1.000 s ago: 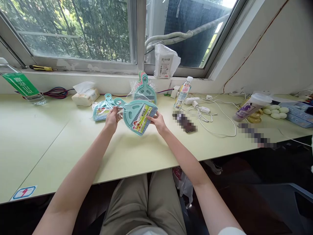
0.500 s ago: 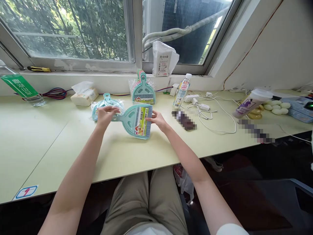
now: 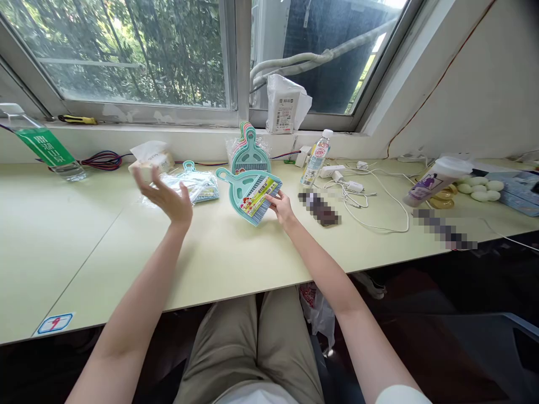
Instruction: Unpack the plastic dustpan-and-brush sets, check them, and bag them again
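Note:
My right hand (image 3: 281, 207) grips the bristle edge of a small mint-green dustpan and brush set (image 3: 242, 185). The set tilts above the desk, handle toward the upper left, with a yellow-green label around its brush. My left hand (image 3: 166, 199) is raised with fingers spread and holds nothing. Behind it lies a wrapped dustpan set (image 3: 206, 193) under loose clear plastic, partly hidden by that hand. Against the wall, behind the held set, stands a row of dustpan sets (image 3: 251, 148) in several colours.
Left of these are a tissue pack (image 3: 154, 154), a coil of cable (image 3: 101, 160) and a large green-labelled bottle (image 3: 48, 148). On the right stand a drink bottle (image 3: 315, 160), white chargers (image 3: 353, 186) with cords, and a lidded cup (image 3: 435, 179). The desk's front edge (image 3: 252, 290) crosses above my lap.
My left hand has let go of the dustpan's handle and moved left, opening its fingers. The set in my right hand has turned, so its handle now points up and left.

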A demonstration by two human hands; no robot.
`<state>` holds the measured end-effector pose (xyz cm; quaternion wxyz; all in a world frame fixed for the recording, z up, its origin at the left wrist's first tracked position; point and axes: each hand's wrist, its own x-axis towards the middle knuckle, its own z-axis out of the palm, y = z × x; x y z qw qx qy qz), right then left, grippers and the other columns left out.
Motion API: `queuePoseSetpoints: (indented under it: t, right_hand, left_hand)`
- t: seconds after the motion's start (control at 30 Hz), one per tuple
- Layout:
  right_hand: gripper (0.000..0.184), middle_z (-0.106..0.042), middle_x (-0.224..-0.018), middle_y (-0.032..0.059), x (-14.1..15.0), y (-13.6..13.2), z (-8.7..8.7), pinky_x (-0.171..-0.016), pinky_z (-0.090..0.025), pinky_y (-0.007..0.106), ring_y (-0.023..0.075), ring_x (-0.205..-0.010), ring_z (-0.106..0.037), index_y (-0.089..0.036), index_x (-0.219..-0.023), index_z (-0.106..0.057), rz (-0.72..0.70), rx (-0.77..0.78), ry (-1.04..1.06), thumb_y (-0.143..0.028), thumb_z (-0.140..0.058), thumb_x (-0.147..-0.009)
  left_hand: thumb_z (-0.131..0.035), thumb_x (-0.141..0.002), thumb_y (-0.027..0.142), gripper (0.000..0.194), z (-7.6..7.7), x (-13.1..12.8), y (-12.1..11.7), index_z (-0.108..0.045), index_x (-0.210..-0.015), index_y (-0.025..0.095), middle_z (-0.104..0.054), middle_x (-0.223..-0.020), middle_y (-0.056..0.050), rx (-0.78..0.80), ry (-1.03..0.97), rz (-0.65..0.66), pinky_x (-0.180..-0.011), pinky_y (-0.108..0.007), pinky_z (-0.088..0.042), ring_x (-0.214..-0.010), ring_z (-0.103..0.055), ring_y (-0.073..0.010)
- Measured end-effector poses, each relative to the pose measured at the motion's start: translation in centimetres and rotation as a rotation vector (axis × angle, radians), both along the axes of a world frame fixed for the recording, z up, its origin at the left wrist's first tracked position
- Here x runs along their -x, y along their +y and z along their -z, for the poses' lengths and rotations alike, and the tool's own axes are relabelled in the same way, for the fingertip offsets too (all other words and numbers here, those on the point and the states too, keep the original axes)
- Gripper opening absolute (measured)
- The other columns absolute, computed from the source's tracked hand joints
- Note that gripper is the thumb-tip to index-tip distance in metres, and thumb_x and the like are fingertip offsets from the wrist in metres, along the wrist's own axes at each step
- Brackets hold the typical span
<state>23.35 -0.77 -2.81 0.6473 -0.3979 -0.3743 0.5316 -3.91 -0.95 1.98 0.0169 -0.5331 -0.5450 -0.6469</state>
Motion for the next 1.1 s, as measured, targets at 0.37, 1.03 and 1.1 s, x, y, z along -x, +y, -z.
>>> queuePoseSetpoints:
  t: [0.37,1.03,1.1]
  right_hand:
    - [0.035,-0.075,-0.088,0.0045,-0.6,0.3,-0.6,-0.087,-0.060,0.043,0.0243,-0.091,-0.072,-0.019,-0.092,-0.065,-0.205,0.023,-0.112,-0.028,-0.083,-0.064]
    - [0.032,-0.059,-0.117,0.0123,-0.6,-1.7,-1.9,-0.101,-0.042,0.044,0.0285,-0.114,-0.053,-0.022,-0.120,-0.060,0.420,-0.407,-1.313,-0.038,-0.045,-0.097]
    - [0.027,-0.060,-0.113,0.0100,2.1,-2.6,-2.0,-0.103,-0.041,0.043,0.0283,-0.111,-0.053,-0.024,-0.105,-0.066,0.306,-0.496,-1.247,-0.044,-0.049,-0.095]
  left_hand:
    - [-0.059,-0.084,0.042,0.042,3.8,-6.7,-1.0,-0.052,-0.122,0.026,-0.063,-0.107,-0.005,0.614,-0.605,0.875,-0.079,-0.035,-0.054,-0.092,-0.062,-0.0201]
    - [-0.049,-0.092,0.045,0.040,3.5,-6.1,-1.9,-0.063,-0.119,0.019,-0.066,-0.091,-0.007,0.355,-0.147,0.604,-0.081,-0.030,-0.041,-0.093,-0.060,-0.0245]
    - [-0.049,-0.092,0.047,0.043,3.0,-6.7,-3.4,-0.060,-0.126,0.021,-0.066,-0.089,-0.006,0.352,-0.050,0.649,-0.079,-0.030,-0.041,-0.089,-0.060,-0.0246]
